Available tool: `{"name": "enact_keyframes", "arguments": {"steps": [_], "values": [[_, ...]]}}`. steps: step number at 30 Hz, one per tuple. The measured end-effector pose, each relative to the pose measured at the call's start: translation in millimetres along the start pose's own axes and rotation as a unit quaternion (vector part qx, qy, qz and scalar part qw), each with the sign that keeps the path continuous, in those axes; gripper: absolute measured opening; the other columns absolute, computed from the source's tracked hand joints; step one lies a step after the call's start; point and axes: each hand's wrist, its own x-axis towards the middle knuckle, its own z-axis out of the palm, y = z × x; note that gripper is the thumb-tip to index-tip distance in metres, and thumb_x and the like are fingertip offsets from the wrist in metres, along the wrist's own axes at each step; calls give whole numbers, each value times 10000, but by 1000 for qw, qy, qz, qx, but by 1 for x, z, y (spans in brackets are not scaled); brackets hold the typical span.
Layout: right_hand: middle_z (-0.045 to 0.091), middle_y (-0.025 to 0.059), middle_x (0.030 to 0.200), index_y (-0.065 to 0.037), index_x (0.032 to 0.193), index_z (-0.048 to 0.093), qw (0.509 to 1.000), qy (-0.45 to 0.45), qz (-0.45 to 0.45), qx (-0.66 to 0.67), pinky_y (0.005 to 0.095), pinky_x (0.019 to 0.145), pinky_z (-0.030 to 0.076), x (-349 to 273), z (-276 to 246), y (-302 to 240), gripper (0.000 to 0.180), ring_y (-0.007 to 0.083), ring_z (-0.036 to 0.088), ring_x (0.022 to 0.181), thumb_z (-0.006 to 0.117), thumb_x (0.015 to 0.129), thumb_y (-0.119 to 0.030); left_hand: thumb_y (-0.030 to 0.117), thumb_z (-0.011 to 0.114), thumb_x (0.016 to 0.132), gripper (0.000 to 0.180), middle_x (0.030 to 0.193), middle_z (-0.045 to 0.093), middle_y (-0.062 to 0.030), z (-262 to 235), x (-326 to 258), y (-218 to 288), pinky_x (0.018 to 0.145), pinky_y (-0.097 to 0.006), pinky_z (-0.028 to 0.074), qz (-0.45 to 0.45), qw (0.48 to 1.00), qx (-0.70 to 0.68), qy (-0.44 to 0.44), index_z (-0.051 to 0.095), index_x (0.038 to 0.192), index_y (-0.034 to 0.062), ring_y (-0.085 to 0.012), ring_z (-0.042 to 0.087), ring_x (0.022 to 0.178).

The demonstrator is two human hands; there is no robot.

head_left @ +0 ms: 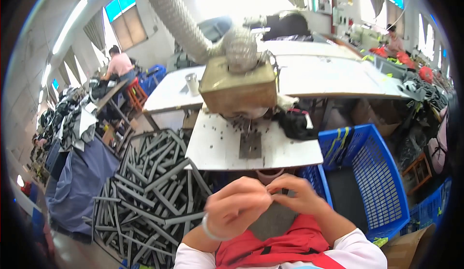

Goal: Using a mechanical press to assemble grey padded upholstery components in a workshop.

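My left hand (237, 206) and my right hand (296, 195) meet fingertip to fingertip just in front of my chest, below the near edge of a small white table (290, 153). Both pinch the top of a grey fabric piece (273, 223) that hangs down over my red top. The left hand is blurred and has a pale bangle on its wrist. On the table stand a dark metal plate (250, 145) and a brass-coloured box machine (238, 86) with a ribbed hose (176, 17) rising from it. Small dark bits lie scattered on the tabletop.
A big heap of grey strips (150, 191) lies on the floor to my left. A blue plastic crate (372, 172) stands at my right, and a black bag (297, 121) sits behind the table. Long white tables (328, 75) are beyond; two people work far off.
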Motion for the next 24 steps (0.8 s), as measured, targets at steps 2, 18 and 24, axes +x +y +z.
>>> {"name": "enact_keyframes", "arguments": {"steps": [2,18,24], "values": [[662,137,988,-17,1014,678,975,81,-205,-6,324,770,506,4,-35,-89,172,221,623,841,648,845,-39,55,655,865,102,940,652,-137,0,19,46,711,-427,535,141,980,-136,33,667,920,-29,-302,659,810],[645,54,936,-146,957,705,763,-89,-637,-62,294,660,474,-43,-44,-281,137,178,601,802,686,837,-83,94,639,853,112,890,599,-171,3,52,180,599,-400,549,441,877,-153,-116,573,887,11,-287,645,697],[664,-24,865,-174,948,701,757,116,-643,-22,224,670,466,-62,-19,-262,204,82,611,752,750,790,-54,120,573,892,149,1047,552,-165,23,41,186,608,-436,522,411,905,-109,14,541,1010,35,-332,624,702]]}}
